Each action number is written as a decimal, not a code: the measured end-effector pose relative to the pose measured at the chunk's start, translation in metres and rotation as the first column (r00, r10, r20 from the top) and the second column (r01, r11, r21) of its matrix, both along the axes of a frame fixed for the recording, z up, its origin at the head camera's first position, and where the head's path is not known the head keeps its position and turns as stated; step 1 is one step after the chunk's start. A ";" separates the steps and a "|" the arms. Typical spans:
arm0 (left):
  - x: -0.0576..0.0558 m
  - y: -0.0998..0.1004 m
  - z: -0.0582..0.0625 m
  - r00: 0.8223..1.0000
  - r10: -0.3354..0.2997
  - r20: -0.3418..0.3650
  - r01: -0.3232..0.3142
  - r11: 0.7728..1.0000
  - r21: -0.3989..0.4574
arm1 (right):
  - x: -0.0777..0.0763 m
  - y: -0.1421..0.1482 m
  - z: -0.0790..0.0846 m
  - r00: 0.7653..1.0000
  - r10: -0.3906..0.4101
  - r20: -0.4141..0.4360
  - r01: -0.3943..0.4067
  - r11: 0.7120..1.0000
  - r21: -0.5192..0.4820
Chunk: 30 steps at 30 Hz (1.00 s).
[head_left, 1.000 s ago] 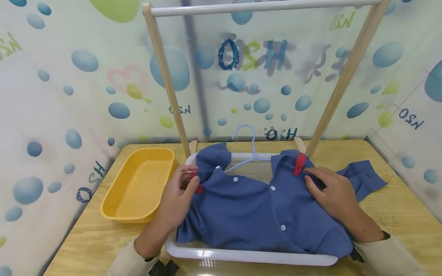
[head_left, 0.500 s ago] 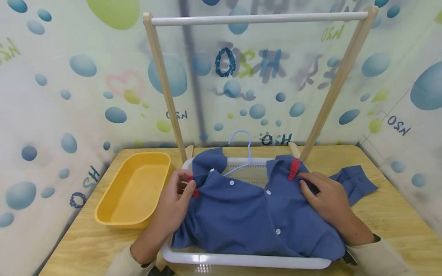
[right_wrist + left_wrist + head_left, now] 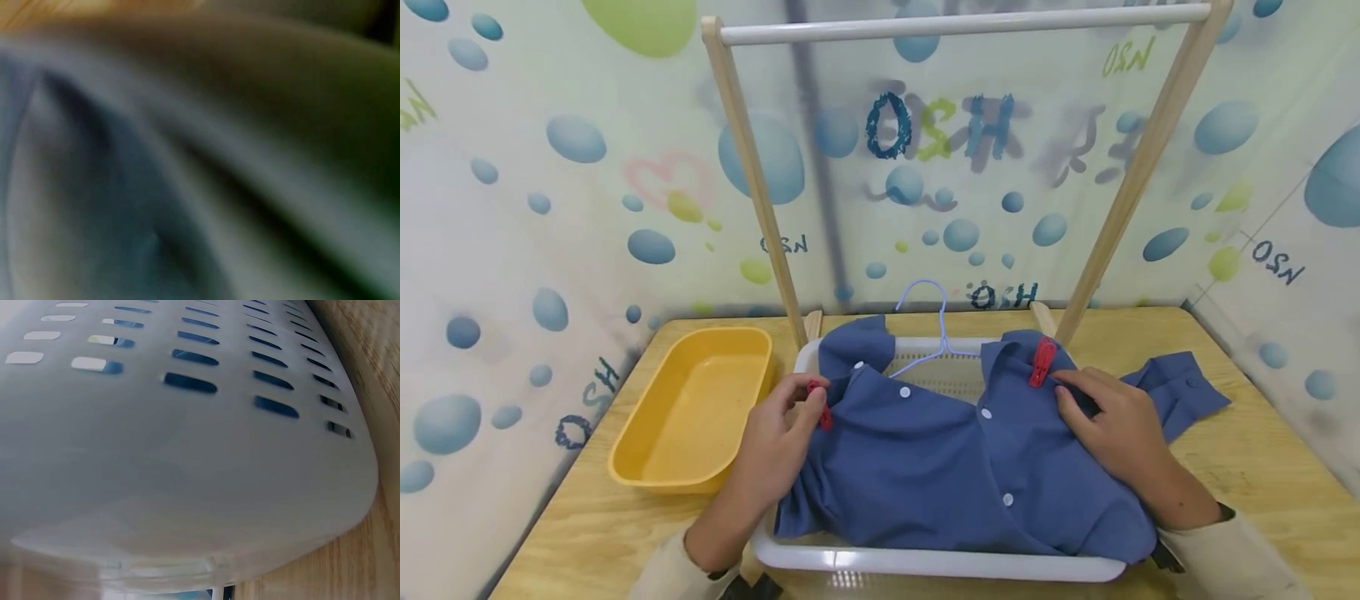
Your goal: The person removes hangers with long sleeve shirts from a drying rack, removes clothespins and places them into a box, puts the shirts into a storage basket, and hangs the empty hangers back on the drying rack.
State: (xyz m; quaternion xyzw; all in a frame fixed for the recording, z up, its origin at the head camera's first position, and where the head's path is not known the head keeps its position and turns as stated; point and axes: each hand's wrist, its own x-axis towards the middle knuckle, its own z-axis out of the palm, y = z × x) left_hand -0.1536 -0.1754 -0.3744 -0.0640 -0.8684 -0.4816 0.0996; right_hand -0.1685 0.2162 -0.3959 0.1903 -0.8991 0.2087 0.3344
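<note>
A blue shirt with white buttons lies spread over a white plastic basket. A pale purple hanger runs under its collar, hook upward. My left hand pinches a red clothespin at the shirt's left shoulder, the thumb covering part of it. Across the shirt, my right hand pinches the cloth at the other shoulder, just beside a second red clothespin clipped there. The left wrist view shows the basket's slotted wall; the right wrist view is mostly blurred cloth.
A yellow basin stands left of the basket on the wooden table. Behind the basket rises a wooden rack with a white crossbar. A shirt sleeve trails over the table at the right.
The head view has shifted slightly. Both hands keep their places at the shirt's shoulders, and the shirt, hanger and clothespins look much the same.
</note>
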 end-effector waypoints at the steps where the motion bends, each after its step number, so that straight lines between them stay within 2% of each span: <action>1: 0.000 0.000 0.000 1.000 0.003 -0.002 -0.003 1.000 -0.006 | 0.000 0.000 0.000 1.000 0.000 -0.001 0.000 1.000 -0.001; 14: -0.003 0.000 0.003 1.000 0.002 0.003 -0.002 1.000 -0.031 | 0.000 0.000 0.003 1.000 -0.007 0.014 0.007 1.000 -0.021; 22: -0.005 -0.002 0.002 0.999 -0.013 -0.035 0.011 0.999 -0.049 | -0.003 0.000 0.002 1.000 0.000 -0.009 0.000 0.999 -0.032; 30: -0.004 -0.001 0.003 1.000 -0.010 -0.028 0.008 0.998 -0.061 | -0.002 0.001 0.001 1.000 0.006 0.001 -0.006 0.999 -0.044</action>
